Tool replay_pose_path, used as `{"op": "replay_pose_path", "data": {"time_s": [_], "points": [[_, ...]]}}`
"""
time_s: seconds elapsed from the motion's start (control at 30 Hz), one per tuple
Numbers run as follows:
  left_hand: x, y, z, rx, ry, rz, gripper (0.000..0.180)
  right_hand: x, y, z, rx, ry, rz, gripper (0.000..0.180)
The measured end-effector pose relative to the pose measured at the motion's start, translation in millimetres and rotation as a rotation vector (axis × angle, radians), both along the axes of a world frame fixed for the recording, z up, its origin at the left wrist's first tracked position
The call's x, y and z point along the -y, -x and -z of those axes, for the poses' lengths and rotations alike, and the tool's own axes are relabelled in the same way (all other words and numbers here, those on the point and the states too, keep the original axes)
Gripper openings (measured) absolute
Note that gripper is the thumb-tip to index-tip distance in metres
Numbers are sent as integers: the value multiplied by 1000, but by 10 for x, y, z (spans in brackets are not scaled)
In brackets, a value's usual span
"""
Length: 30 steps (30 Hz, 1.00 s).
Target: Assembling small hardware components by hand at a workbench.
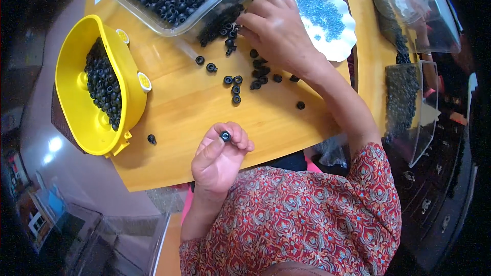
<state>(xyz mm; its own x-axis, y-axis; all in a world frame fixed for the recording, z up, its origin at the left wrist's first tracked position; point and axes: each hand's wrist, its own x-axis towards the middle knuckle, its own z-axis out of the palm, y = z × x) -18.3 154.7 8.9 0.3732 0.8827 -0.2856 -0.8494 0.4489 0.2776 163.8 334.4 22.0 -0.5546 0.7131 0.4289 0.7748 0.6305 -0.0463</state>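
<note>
Near the table's front edge, my left hand (217, 158) is closed, palm up, pinching a small round black cap (225, 136) with a pale ring in its middle. My right hand (279, 33) reaches to the far side, back up, its fingers curled down beside the loose black caps (230, 43) by the clear bin. Whatever its fingertips hold is hidden. Just right of that hand lies a white scalloped plate (349, 33) with many tiny clear bluish rings (319, 10). More loose black caps (236, 90) are scattered on the table between my hands.
A large clear bin (176, 31) full of black caps stands at the far left. At left is a yellow tub (134, 105) with wheel shapes, part filled with black caps. One stray cap (152, 139) lies near it. Clear containers (429, 107) with dark pieces stand at right.
</note>
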Motion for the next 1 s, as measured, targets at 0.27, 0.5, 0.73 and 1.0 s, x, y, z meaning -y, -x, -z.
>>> {"op": "replay_pose_path", "data": {"time_s": [0.27, 0.5, 0.73, 1.0], "points": [[14, -6, 43, 48, 1, -26, 23, 162, 41, 114, -114, 96, -257, 12], [27, 0, 54, 100, 29, -45, 22, 204, 124, 72, 22, 86, -253, 17], [30, 1, 48, 132, -13, -59, 22, 162, 141, 106, -28, 83, -259, 8], [49, 34, -4, 107, -18, -77, 23, 455, 65, -137, -758, 1024, -234, 15]]}}
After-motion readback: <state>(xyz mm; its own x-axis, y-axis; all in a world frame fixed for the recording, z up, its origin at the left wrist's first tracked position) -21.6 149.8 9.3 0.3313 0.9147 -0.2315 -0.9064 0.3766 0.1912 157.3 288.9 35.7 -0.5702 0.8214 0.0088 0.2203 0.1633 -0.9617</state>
